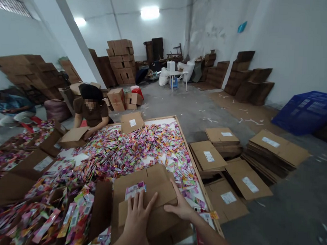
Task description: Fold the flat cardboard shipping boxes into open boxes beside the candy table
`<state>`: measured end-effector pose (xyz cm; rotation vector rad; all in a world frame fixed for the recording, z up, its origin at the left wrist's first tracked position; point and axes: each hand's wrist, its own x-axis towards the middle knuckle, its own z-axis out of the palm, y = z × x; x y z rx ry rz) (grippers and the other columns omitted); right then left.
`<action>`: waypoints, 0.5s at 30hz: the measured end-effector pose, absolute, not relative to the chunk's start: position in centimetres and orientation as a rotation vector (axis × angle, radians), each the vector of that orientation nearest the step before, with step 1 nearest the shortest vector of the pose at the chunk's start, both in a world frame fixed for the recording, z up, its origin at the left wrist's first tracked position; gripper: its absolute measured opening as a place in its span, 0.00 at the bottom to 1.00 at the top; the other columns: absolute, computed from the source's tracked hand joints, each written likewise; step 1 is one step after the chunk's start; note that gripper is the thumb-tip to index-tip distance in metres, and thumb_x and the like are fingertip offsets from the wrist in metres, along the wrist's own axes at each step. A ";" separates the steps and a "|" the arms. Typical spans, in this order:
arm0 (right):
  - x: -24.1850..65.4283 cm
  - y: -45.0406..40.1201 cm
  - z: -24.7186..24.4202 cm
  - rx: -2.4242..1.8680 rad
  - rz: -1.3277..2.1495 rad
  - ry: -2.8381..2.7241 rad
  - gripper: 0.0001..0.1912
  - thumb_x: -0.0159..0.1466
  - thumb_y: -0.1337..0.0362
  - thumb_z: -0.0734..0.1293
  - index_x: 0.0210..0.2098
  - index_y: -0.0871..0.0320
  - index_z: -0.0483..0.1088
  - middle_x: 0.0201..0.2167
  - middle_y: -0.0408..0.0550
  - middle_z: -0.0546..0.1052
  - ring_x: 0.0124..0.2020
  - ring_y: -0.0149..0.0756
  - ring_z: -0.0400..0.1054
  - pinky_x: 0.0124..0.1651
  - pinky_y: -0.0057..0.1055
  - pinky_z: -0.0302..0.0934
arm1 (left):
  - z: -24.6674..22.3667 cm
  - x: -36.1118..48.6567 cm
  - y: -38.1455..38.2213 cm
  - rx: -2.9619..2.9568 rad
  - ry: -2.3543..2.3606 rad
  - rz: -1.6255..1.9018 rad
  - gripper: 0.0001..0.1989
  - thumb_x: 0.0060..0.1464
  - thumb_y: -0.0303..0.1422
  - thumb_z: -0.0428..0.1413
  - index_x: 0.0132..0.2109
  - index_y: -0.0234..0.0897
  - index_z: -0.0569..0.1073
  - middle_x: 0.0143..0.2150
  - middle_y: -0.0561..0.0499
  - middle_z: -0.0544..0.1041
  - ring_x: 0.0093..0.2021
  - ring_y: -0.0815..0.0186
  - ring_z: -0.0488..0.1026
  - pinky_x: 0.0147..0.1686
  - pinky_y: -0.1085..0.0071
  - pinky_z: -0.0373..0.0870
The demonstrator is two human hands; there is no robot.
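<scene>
A brown cardboard box (160, 181) lies at the near edge of the table, its flaps folded over the top. My left hand (138, 218) rests on its near flap with fingers spread, the fingertips by a small pink and white packet (134, 189) on the cardboard. At the box's right side is my right hand (179, 205), thumb and fingers apart, touching the flap and corner. Colourful packets (123, 149) cover the table around the box. Left of it, open boxes hold many more packets (47, 226).
Across the table a person (91, 107) handles another box (73, 136); a second person (15, 105) sits at far left. Flattened cartons (208, 156) are stacked on the floor right of the table's wooden rim (189, 153). A blue crate (306, 111) stands far right.
</scene>
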<state>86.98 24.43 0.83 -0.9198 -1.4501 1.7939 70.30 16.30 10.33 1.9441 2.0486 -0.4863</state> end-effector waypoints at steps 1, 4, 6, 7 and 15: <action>87.0 24.4 1.1 -0.933 1.821 -1.423 0.60 0.44 0.49 0.76 0.68 0.49 0.42 0.63 0.55 0.60 0.62 0.48 0.57 0.62 0.46 0.52 | 10.2 70.3 16.5 1.966 2.032 -0.451 0.65 0.20 0.38 0.67 0.68 0.46 0.45 0.69 0.28 0.47 0.68 0.37 0.42 0.61 0.41 0.34; 87.8 24.4 2.3 -0.932 1.929 -1.391 0.60 0.42 0.44 0.75 0.67 0.49 0.45 0.64 0.54 0.60 0.62 0.49 0.57 0.62 0.45 0.53 | 11.2 68.4 17.5 1.969 1.968 -0.381 0.66 0.17 0.38 0.67 0.67 0.45 0.48 0.68 0.27 0.50 0.68 0.37 0.43 0.62 0.43 0.35; 88.9 24.9 3.0 -0.950 2.016 -1.352 0.56 0.44 0.38 0.72 0.66 0.48 0.50 0.64 0.54 0.60 0.63 0.50 0.56 0.61 0.45 0.53 | 12.9 65.3 18.4 1.899 1.941 -0.238 0.66 0.15 0.35 0.67 0.67 0.43 0.51 0.67 0.28 0.54 0.66 0.36 0.48 0.62 0.44 0.40; 89.4 25.3 3.3 -0.991 2.041 -1.312 0.53 0.45 0.36 0.69 0.65 0.47 0.53 0.64 0.54 0.60 0.63 0.51 0.56 0.61 0.45 0.53 | 13.8 63.4 18.9 1.842 1.916 -0.074 0.65 0.16 0.35 0.67 0.67 0.42 0.52 0.66 0.30 0.56 0.65 0.37 0.51 0.62 0.46 0.44; 91.4 32.9 3.4 -1.495 1.793 -0.786 0.44 0.46 0.33 0.66 0.57 0.46 0.61 0.59 0.54 0.66 0.49 0.49 0.69 0.52 0.45 0.60 | 16.0 45.6 26.7 0.704 1.750 1.131 0.54 0.32 0.32 0.66 0.66 0.43 0.51 0.36 0.46 0.80 0.30 0.51 0.77 0.29 0.57 0.74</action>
